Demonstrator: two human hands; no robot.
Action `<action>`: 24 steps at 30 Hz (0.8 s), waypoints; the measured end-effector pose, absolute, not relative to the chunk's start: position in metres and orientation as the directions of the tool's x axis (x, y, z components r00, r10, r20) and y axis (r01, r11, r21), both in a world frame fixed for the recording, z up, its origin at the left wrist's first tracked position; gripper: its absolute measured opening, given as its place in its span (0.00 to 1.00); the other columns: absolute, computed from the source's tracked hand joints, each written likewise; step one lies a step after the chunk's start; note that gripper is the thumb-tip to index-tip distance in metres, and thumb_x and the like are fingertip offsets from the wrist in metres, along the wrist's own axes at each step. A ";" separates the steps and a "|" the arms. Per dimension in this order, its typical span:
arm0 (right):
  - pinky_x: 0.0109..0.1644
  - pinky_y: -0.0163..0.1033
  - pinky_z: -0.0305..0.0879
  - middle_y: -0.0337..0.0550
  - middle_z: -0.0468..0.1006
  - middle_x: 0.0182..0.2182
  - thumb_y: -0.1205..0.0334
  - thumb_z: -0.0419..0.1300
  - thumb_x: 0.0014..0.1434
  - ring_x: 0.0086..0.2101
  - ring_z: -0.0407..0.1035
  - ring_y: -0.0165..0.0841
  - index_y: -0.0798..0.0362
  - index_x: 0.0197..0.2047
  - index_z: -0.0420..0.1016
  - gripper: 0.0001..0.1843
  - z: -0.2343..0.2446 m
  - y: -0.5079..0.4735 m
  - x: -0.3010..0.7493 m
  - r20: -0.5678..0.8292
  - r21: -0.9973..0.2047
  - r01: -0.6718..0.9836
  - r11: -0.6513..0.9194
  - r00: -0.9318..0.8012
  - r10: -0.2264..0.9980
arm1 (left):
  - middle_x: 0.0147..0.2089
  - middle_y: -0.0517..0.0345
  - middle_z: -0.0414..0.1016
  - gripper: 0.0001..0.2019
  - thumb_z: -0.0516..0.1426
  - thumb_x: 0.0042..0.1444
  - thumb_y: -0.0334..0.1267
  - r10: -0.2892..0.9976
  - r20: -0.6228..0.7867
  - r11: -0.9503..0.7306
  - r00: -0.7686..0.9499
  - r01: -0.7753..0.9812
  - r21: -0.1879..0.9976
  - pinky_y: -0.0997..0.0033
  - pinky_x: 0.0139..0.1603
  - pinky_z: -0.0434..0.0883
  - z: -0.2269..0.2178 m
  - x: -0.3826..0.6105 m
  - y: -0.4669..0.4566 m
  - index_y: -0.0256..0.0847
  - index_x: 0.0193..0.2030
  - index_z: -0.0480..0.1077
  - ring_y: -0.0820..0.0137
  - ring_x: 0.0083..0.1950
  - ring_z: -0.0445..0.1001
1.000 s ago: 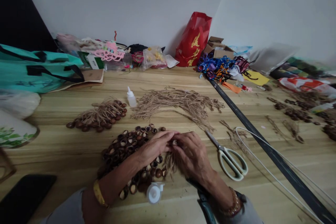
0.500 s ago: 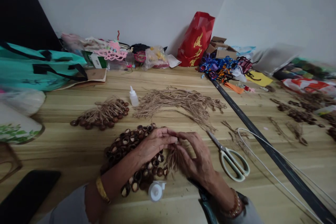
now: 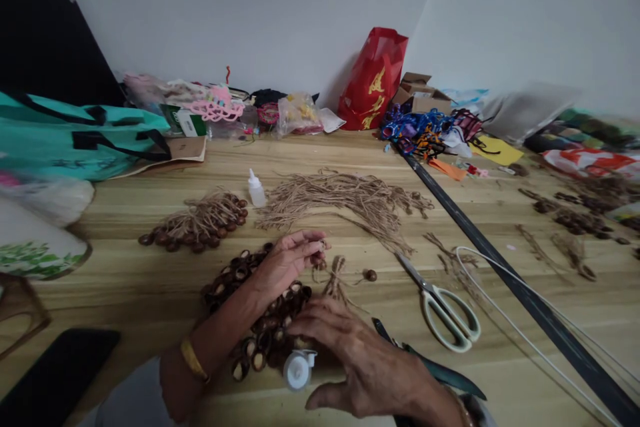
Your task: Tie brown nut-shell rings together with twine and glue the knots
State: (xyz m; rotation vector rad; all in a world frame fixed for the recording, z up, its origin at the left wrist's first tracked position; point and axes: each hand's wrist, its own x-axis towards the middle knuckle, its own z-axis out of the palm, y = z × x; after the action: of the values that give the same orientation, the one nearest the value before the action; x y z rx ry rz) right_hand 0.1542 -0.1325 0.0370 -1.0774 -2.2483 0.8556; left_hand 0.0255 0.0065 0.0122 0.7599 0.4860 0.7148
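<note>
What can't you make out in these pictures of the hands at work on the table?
Head view only:
- What the left hand pinches: its fingertips hide it.
- The teal-handled tool: the right hand covers one end, so its kind is unclear.
- The heap of brown hollowed beads: the left forearm covers part.
- Striped goods at the far right: blurred, cut off by the edge.

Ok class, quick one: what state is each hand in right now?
Left hand: closed, seemingly pinching a brown nut bead.
Right hand: open, holding nothing visible.
</note>
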 end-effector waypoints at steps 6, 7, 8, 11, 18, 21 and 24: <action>0.55 0.36 0.61 0.42 0.76 0.43 0.61 0.58 0.62 0.45 0.68 0.34 0.50 0.48 0.71 0.10 0.042 -0.136 0.135 0.106 -0.756 0.466 0.461 -0.607 0.788 | 0.33 0.54 0.79 0.10 0.67 0.44 0.29 0.693 -0.135 0.522 0.708 -0.363 0.772 0.75 0.36 0.69 0.011 0.023 0.005 0.33 0.36 0.77 0.74 0.31 0.74; 0.53 0.35 0.62 0.43 0.75 0.44 0.60 0.59 0.61 0.46 0.68 0.34 0.49 0.48 0.71 0.11 0.046 -0.138 0.135 0.116 -0.797 0.426 0.429 -0.589 0.800 | 0.33 0.54 0.79 0.11 0.67 0.43 0.29 0.684 -0.144 0.528 0.715 -0.350 0.774 0.75 0.36 0.69 0.011 0.022 0.005 0.33 0.36 0.77 0.74 0.31 0.74; 0.53 0.34 0.63 0.43 0.74 0.46 0.59 0.60 0.61 0.47 0.68 0.34 0.49 0.49 0.71 0.12 0.050 -0.139 0.137 0.101 -0.852 0.386 0.355 -0.543 0.834 | 0.33 0.54 0.79 0.11 0.67 0.43 0.28 0.678 -0.153 0.537 0.719 -0.342 0.771 0.74 0.37 0.70 0.011 0.021 0.004 0.34 0.37 0.77 0.73 0.32 0.74; 0.51 0.35 0.64 0.44 0.73 0.45 0.57 0.60 0.60 0.46 0.69 0.35 0.48 0.50 0.71 0.14 0.056 -0.138 0.146 0.123 -0.962 0.185 0.202 -0.364 0.923 | 0.34 0.54 0.79 0.12 0.68 0.41 0.28 0.676 -0.170 0.555 0.717 -0.342 0.758 0.74 0.40 0.70 0.012 0.018 0.004 0.34 0.36 0.78 0.72 0.34 0.75; 0.51 0.42 0.64 0.45 0.74 0.45 0.52 0.63 0.56 0.46 0.68 0.39 0.49 0.53 0.71 0.22 0.049 -0.114 0.169 0.030 -0.995 -0.096 0.006 -0.247 0.969 | 0.33 0.55 0.80 0.14 0.68 0.40 0.26 0.687 -0.163 0.553 0.709 -0.363 0.750 0.76 0.38 0.70 0.013 0.014 0.007 0.35 0.37 0.78 0.73 0.32 0.75; 0.53 0.43 0.62 0.44 0.73 0.46 0.52 0.64 0.56 0.46 0.68 0.39 0.48 0.53 0.71 0.23 0.048 -0.105 0.176 0.015 -0.999 -0.050 0.005 -0.213 0.977 | 0.32 0.54 0.80 0.14 0.68 0.40 0.26 0.702 -0.151 0.550 0.697 -0.395 0.736 0.75 0.39 0.70 0.010 0.014 0.007 0.34 0.36 0.78 0.72 0.33 0.76; 0.52 0.43 0.63 0.45 0.74 0.46 0.53 0.63 0.56 0.47 0.68 0.40 0.50 0.54 0.70 0.24 0.044 -0.099 0.182 0.001 -0.999 0.044 0.007 -0.146 0.989 | 0.34 0.54 0.80 0.11 0.67 0.43 0.27 0.698 -0.130 0.552 0.704 -0.415 0.723 0.73 0.40 0.70 0.005 0.013 0.008 0.35 0.36 0.78 0.71 0.34 0.76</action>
State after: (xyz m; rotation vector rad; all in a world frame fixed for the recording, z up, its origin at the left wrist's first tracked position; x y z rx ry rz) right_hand 0.1820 -0.0992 0.0444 -1.1668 -1.3520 1.2919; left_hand 0.0135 0.0084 0.0054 0.7229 0.4332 0.6825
